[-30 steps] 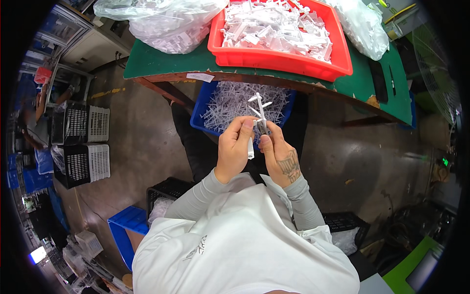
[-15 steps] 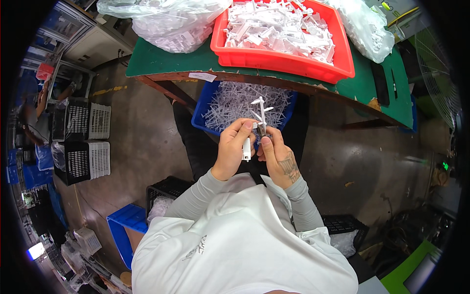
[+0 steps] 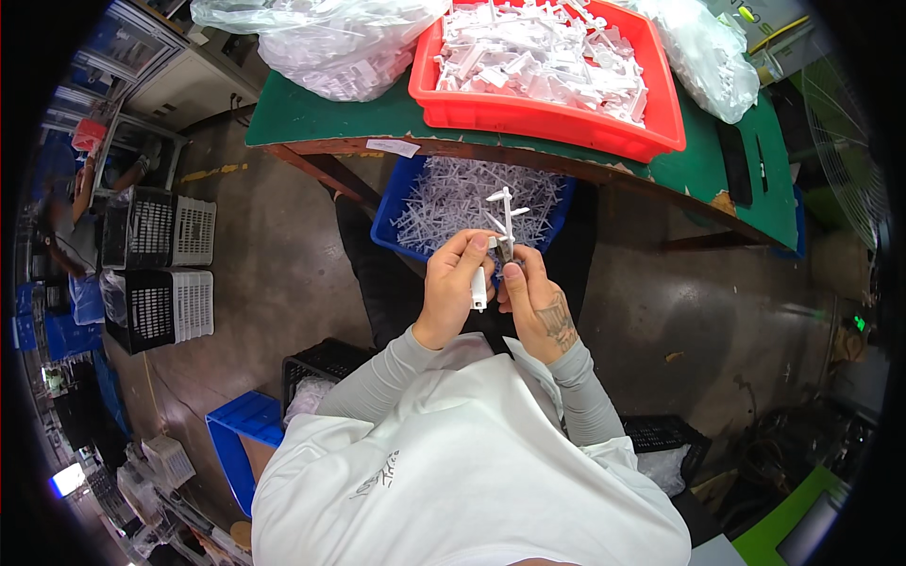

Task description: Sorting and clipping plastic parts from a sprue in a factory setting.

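Note:
Both hands meet in front of my chest, above a blue bin [image 3: 389,223] full of white plastic sprue frames. My left hand [image 3: 451,288] pinches a small white plastic part [image 3: 479,288] that hangs down from its fingers. My right hand [image 3: 531,300] grips the lower stem of a white plastic sprue [image 3: 507,210], which stands upright with short branches sticking out, together with a small dark tool I cannot make out clearly. The two hands touch at the fingertips.
A green-topped table [image 3: 302,115] carries a red tray [image 3: 547,115] heaped with white plastic parts and clear bags [image 3: 321,42] of more parts. Black and white crates [image 3: 160,264] stand on the floor at left; a black crate [image 3: 326,363] and a blue bin [image 3: 236,439] sit by my left side.
The hands have shifted slightly; a small white part now hangs from my left fingers, separated from the sprue that my right hand keeps holding upright.

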